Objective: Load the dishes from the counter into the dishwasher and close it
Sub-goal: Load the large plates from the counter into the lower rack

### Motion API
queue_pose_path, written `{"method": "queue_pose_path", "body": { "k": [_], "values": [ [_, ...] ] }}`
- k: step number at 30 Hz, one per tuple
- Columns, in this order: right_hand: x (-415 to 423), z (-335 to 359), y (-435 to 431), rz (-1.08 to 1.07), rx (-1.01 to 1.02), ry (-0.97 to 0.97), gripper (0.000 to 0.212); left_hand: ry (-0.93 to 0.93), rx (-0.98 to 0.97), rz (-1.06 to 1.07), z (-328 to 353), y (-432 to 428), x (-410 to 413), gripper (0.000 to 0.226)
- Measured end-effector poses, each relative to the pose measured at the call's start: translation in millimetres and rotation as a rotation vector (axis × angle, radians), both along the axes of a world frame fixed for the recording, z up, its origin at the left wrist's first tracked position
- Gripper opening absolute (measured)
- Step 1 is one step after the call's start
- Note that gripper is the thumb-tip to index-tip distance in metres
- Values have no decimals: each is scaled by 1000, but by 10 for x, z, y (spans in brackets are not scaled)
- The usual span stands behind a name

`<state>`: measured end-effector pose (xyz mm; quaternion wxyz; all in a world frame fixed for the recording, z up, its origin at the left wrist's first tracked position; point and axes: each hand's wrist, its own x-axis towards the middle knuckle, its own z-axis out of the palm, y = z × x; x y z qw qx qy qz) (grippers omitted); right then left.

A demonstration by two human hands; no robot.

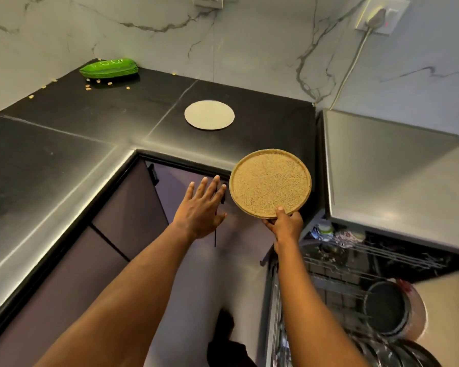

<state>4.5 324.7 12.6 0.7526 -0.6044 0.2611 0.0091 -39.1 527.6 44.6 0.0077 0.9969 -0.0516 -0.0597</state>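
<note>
The right hand (284, 225) pinches the tan plate (270, 182), face up, above-left of the dishwasher rack (355, 263); the left hand (200, 207) is spread, empty, farther off.

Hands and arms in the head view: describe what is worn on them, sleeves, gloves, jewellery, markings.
Nothing worn shows. The left hand and right hand are bare, with no gloves, rings or bands visible. The left forearm and right forearm are bare down to the bottom frame edge: no sleeve, cuff, watch or bracelet, and no markings can be made out.
</note>
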Motion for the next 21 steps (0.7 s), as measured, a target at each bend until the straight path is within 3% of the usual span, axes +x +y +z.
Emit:
{"method": "queue_pose_path", "body": {
  "k": [11,21],
  "values": [
    [-1460,-169,-836,38,-90,111,26,75,-28,-36,-311,-718,-1246,78],
    [-2197,-458,-2222,57,-98,184,25,213,30,-28,-398,-2098,-1915,79]
  ]
}}
